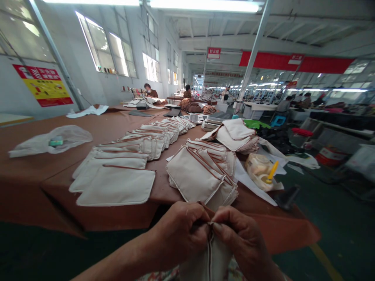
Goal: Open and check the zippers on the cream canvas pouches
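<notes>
At the bottom of the view, my left hand (178, 234) and my right hand (240, 240) pinch the top edge of a cream fabric pouch (213, 259) with brown trim, fingertips meeting at its seam. The pouch hangs below the hands, close to my body. Just beyond it on the brown table (35, 175) lies a pile of similar pouches (202, 175). To the left, a long overlapping row of flat cream pouches (123, 168) runs away from me.
A clear plastic bag (49, 142) lies at the left of the table. A plastic bag with a yellow tool (263, 169) sits at the right edge, with another pouch stack (237, 136) behind it. Other people work at far tables (187, 93). Green floor lies right.
</notes>
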`<control>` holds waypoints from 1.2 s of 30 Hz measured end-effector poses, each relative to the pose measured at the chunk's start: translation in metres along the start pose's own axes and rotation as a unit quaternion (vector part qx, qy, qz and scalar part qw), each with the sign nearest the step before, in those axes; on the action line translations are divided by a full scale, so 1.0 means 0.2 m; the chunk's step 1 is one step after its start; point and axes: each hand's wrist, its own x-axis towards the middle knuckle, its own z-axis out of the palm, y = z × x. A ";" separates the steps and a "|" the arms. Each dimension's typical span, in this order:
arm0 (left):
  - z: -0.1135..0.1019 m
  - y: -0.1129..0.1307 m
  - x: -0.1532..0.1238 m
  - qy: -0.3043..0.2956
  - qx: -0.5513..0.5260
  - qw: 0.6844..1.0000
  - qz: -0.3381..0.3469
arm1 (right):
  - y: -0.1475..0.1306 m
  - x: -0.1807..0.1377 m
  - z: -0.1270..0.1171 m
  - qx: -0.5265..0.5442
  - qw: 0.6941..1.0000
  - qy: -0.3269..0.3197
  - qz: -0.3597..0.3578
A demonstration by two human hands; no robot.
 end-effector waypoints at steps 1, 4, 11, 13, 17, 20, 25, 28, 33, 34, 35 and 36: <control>0.00 0.01 0.00 -0.005 0.010 1.000 -0.002 | 0.00 0.00 0.00 -0.011 1.000 -0.004 -0.007; 0.00 0.02 0.00 -0.029 0.034 0.999 0.017 | -0.01 0.00 -0.01 -0.047 0.997 -0.015 -0.054; -0.10 0.02 -0.02 -0.123 -0.122 0.983 -0.063 | -0.07 0.00 -0.06 -0.175 0.949 -0.095 -0.243; -0.11 0.00 -0.02 -0.132 -0.205 0.965 -0.102 | -0.07 0.00 -0.08 -0.186 0.941 -0.112 -0.261; -0.09 -0.04 -0.02 -0.123 -0.336 0.921 -0.153 | -0.05 -0.01 -0.11 -0.238 0.914 -0.131 -0.300; -0.07 -0.05 -0.01 -0.133 -0.321 0.922 -0.170 | -0.04 -0.01 -0.13 -0.326 0.870 -0.127 -0.346; -0.08 -0.05 0.00 -0.156 -0.313 0.927 -0.137 | -0.07 -0.03 -0.12 -0.353 0.841 -0.109 -0.394; -0.10 -0.04 -0.01 -0.152 -0.284 0.942 -0.097 | -0.08 -0.05 -0.11 -0.251 0.918 -0.071 -0.298; -0.12 -0.03 -0.01 -0.142 -0.163 0.976 -0.019 | -0.15 -0.01 -0.11 -0.174 0.975 -0.131 -0.050; -0.12 -0.02 0.00 -0.139 -0.151 0.979 -0.009 | -0.18 0.01 -0.11 -0.175 0.970 -0.168 -0.029; -0.13 -0.01 0.00 -0.135 -0.145 0.980 -0.002 | -0.20 0.03 -0.11 -0.176 0.964 -0.197 -0.012; -0.13 0.00 0.00 -0.133 -0.148 0.980 0.001 | -0.21 0.04 -0.11 -0.175 0.961 -0.216 0.001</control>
